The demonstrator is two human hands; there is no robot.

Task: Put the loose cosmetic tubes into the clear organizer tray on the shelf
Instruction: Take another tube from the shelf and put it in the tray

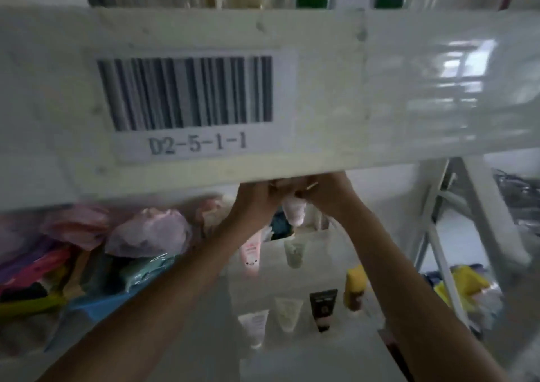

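Both my hands reach deep under the upper shelf's edge. My left hand [257, 203] and my right hand [327, 197] meet around a pale pink tube [295, 210] that hangs cap-down between them; the fingertips are hidden by the shelf edge. Below stands the clear organizer tray [321, 237] with a pink tube [250, 254] and a pale green tube [293, 253] upright in its back row. In the front row sit a white tube [254, 327], a cream tube [287, 313], a black tube [323, 305] and a yellow bottle [355, 286].
The white upper shelf beam [380, 95] with a barcode label [187, 101] fills the top of the view, close to my head. Bagged pink items [149, 232] and colourful packets in a blue bin [96, 308] lie left. A white rack frame [455, 235] stands right.
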